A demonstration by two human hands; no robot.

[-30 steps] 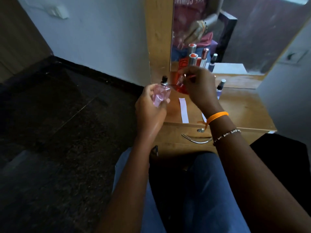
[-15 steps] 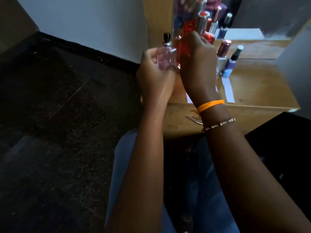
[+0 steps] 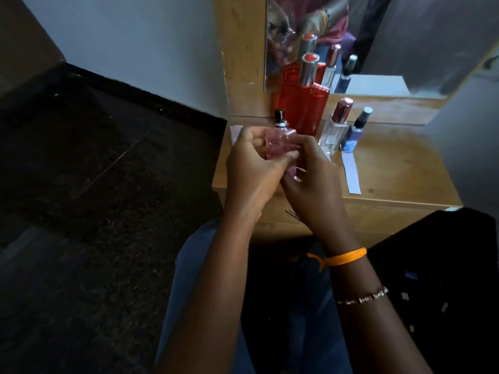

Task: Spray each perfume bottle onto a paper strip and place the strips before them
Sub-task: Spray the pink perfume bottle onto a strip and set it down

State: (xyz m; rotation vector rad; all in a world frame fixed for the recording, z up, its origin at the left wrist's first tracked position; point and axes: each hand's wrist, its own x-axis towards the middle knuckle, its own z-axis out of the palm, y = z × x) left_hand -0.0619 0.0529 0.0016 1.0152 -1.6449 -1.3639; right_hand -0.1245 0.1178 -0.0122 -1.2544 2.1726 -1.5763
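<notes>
I hold a small pink perfume bottle (image 3: pixel 280 143) with a black spray nozzle upright above the table's left front edge. My left hand (image 3: pixel 251 166) grips its left side. The fingers of my right hand (image 3: pixel 310 182) close on its lower right part. Behind it a tall red bottle (image 3: pixel 302 112) with a silver cap stands on the table. To its right stand a clear bottle (image 3: pixel 333 130) with a rose cap and a small blue bottle (image 3: pixel 352 134). One white paper strip (image 3: pixel 351 171) lies in front of the blue bottle. Another strip (image 3: pixel 236 132) shows behind my left hand.
The wooden dressing table (image 3: pixel 399 168) has a mirror (image 3: pixel 378 41) at its back that reflects the bottles. A drawer handle (image 3: pixel 291 211) peeks out under my right wrist. Dark floor (image 3: pixel 94 184) lies to the left, and a black seat (image 3: pixel 445 265) to the right.
My right hand came back from the red bottle, which now stands on the table, and closed on the pink bottle's lower part. The left hand kept hold of the pink bottle.
</notes>
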